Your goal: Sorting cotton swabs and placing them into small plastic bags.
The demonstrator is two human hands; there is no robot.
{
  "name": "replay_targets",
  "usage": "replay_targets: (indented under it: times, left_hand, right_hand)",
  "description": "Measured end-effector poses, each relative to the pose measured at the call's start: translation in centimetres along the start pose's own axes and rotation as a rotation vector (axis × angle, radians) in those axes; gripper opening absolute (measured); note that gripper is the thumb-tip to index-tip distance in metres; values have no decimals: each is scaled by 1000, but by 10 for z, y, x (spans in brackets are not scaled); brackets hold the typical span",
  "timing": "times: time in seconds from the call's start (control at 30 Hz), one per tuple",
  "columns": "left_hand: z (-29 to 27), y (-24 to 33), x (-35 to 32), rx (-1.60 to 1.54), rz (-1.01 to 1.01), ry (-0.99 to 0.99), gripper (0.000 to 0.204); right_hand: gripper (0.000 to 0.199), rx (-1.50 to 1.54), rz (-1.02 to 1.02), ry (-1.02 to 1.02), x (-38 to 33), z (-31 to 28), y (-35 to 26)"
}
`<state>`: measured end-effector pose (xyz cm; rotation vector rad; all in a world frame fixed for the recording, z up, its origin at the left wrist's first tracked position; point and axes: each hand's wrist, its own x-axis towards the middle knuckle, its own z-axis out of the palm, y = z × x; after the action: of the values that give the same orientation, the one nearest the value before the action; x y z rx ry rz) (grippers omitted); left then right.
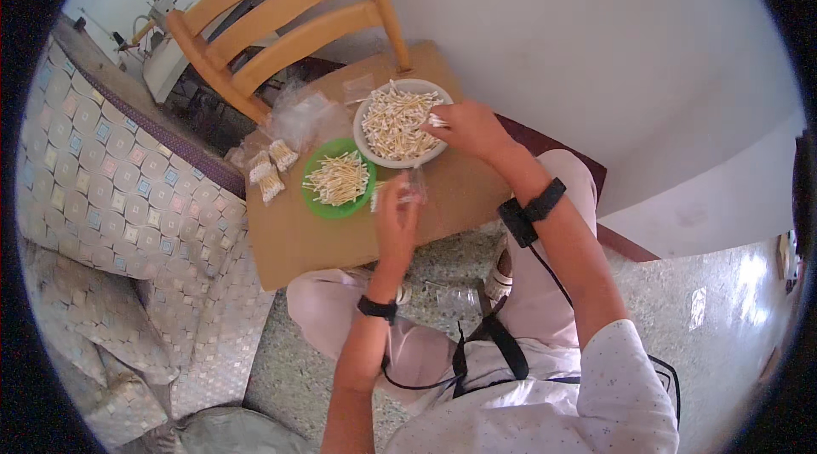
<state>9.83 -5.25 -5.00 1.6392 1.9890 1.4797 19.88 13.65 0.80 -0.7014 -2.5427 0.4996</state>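
**Cotton swabs, a small bag, and two bowls**

Pale sleeve and my right forearm, strapped with a black band, lay closest below me. My right hand point(466, 129) reached over the white bowl point(366, 143) and pinched a few cotton swabs point(393, 120) at its near rim, fingers closed on them. My left hand point(397, 217), nearer to me and just short of the bowls, held a small clear plastic bag point(407, 190) up between thumb and fingers; a few swabs showed inside it.

Those swabs were thin, pale wooden sticks with white tips, heaped loosely in the white bowl. More of them lay in a green bowl point(339, 208) just left of my left hand. Farther left sat a few filled bundles point(271, 170), with crumpled clear bags point(305, 116) beyond them.

Everything rested on a flat sheet of brown cardboard point(298, 241). A wooden chair point(281, 28) stood beyond my hands. A patterned cloth point(111, 199) covered something at my far left, and speckled stone floor point(715, 301) spread to my right, under a plain white wall point(596, 45).
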Motion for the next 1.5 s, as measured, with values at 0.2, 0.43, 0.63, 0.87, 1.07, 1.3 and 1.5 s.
replay_targets:
  times: [0.2, 0.43, 0.63, 0.87, 1.07, 1.3, 1.5]
  left_hand:
    - [-31, 1, 41, 42, -88, -167, 27]
    - [-26, -5, 35, -327, -312, -244, 16]
    - [-28, -5, 40, -436, -354, -126, 15]
    - [-34, -11, 37, -417, -347, 101, 13]
    - [-41, -14, 39, -421, -330, 179, 12]
    - [-40, -12, 36, -460, -295, 99, 16]
    - [-41, -4, 40, -496, -340, 30, 21]
  right_hand:
    - [36, 242, -42, -5, -4, 6, -19]
    - [31, 520, -94, -45, -3, 19, -28]
    - [27, 665, -23, -51, -9, 20, -35]
    - [24, 451, -64, -146, -15, 21, -30]
    - [27, 455, -63, -316, -9, 34, -35]
    - [27, 862, 113, -128, -2, 31, -37]
    - [20, 866, 162, -106, -1, 30, -43]
